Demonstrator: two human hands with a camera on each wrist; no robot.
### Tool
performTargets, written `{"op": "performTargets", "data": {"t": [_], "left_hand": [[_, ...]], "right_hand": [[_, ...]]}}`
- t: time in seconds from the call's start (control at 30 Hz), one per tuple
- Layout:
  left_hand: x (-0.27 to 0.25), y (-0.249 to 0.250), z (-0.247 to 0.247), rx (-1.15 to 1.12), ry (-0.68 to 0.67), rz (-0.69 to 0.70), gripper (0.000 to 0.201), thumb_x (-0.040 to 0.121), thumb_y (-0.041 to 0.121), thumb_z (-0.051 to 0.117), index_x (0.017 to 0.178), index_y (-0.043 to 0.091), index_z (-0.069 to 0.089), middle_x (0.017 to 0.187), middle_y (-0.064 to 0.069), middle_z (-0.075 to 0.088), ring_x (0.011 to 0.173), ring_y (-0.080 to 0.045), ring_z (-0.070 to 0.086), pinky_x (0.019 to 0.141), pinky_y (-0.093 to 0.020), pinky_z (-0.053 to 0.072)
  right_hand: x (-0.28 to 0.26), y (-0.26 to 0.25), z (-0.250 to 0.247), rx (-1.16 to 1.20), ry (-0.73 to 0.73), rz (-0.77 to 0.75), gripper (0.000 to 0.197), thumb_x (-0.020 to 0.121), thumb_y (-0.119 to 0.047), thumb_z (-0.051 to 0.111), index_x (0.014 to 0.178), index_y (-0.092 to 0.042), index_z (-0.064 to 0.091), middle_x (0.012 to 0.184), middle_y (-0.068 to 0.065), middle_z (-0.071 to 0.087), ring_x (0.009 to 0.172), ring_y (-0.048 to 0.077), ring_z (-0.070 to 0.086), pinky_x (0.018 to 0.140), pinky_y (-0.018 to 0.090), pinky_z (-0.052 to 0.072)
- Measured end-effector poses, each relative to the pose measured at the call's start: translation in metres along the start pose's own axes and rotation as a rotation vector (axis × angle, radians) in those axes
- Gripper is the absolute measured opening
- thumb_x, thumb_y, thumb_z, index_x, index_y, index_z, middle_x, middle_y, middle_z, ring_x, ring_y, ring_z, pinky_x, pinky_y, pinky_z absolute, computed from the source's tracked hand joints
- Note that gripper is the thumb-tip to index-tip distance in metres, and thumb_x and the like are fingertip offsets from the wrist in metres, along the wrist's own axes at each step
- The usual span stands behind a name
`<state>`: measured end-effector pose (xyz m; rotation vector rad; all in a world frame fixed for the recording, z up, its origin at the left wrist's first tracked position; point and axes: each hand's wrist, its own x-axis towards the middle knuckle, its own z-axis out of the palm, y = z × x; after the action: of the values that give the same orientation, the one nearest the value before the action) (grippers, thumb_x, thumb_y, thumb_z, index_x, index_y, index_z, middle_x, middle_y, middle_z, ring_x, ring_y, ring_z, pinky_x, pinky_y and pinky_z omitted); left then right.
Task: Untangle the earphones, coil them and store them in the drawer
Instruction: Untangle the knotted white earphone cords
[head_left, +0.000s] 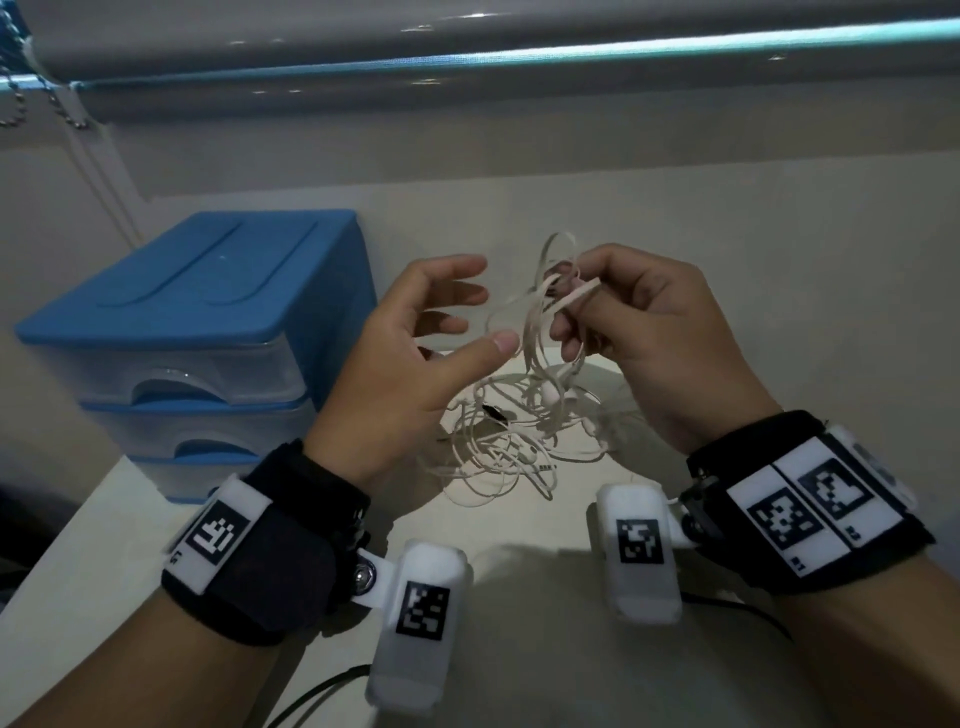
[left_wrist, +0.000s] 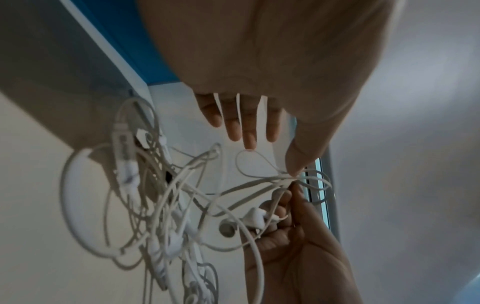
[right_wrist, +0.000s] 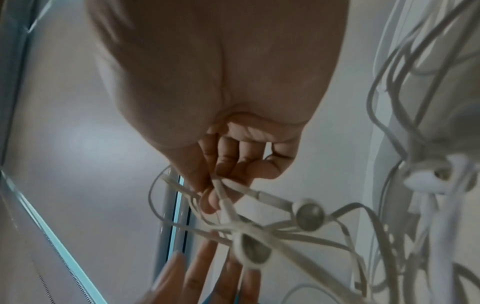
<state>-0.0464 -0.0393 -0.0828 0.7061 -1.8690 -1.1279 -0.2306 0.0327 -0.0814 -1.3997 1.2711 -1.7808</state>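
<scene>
The right hand pinches a bunch of loops from the tangled earphones, lifting them off the tabletop. The left hand is spread and holds nothing. Untangling looks only begun; next it should pull one loop free.

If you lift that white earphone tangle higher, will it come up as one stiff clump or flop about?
Probably floppy: the earphones droop in loose loops from the right hand down to the table. They look light, since a fingertip pinch holds the lifted strands. The crossed loops would likely snag and drag the rest of the pile along.
</scene>
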Motion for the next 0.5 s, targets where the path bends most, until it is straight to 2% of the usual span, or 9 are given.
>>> {"op": "performTargets", "data": {"t": [0.1,0.2,0.3,0.37,0.43,0.5], "left_hand": [[0.000,-0.001,0.001,-0.025,-0.112,-0.051,0.069,0.074,0.036,0.080,0.137,0.037,0.052,0.124,0.014,0.069,0.124,-0.002,0.058,0.110,-0.049,0.044],[-0.001,-0.002,0.003,-0.027,-0.216,-0.110,0.068,0.080,0.026,0.080,0.140,0.034,0.050,0.119,0.008,0.072,0.121,-0.008,0.063,0.112,-0.050,0.042],[-0.002,-0.003,0.003,-0.021,-0.263,-0.141,0.052,0.086,0.012,0.079,0.131,0.028,0.060,0.096,0.005,0.072,0.101,-0.015,0.070,0.104,-0.050,0.051],[-0.003,-0.004,0.003,-0.009,-0.250,-0.145,0.037,0.087,0.008,0.076,0.120,0.024,0.070,0.085,0.002,0.063,0.086,-0.017,0.065,0.096,-0.041,0.057],[-0.003,-0.005,0.003,0.004,-0.225,-0.140,0.023,0.088,0.009,0.075,0.105,0.024,0.076,0.083,-0.005,0.059,0.080,-0.018,0.060,0.081,-0.032,0.055],[-0.004,-0.005,0.002,0.026,-0.200,-0.131,0.013,0.089,0.011,0.074,0.095,0.023,0.078,0.081,-0.008,0.062,0.078,-0.015,0.057,0.074,-0.025,0.050]], "right_hand": [[0.000,-0.002,0.000,0.129,0.004,0.014,0.015,0.099,0.001,0.055,0.095,-0.006,0.068,0.074,0.012,0.068,0.058,0.020,0.060,0.061,0.027,0.051],[0.001,-0.005,0.001,0.271,0.013,0.017,0.014,0.099,0.001,0.052,0.097,-0.006,0.065,0.076,0.008,0.068,0.058,0.018,0.060,0.062,0.027,0.051],[0.003,-0.007,-0.002,0.370,0.050,0.025,0.012,0.100,-0.001,0.051,0.099,-0.007,0.062,0.082,0.009,0.067,0.059,0.017,0.061,0.064,0.027,0.052],[0.003,-0.007,-0.004,0.410,0.088,0.023,0.014,0.101,-0.002,0.050,0.099,-0.009,0.062,0.089,0.015,0.067,0.061,0.017,0.061,0.065,0.027,0.052],[0.005,-0.008,-0.007,0.444,0.147,0.017,0.015,0.101,-0.003,0.049,0.098,-0.011,0.062,0.090,0.013,0.068,0.063,0.017,0.062,0.065,0.027,0.052],[0.007,-0.008,-0.011,0.483,0.215,0.007,0.016,0.101,-0.003,0.049,0.098,-0.012,0.061,0.086,0.007,0.069,0.064,0.015,0.063,0.065,0.026,0.051]]}}
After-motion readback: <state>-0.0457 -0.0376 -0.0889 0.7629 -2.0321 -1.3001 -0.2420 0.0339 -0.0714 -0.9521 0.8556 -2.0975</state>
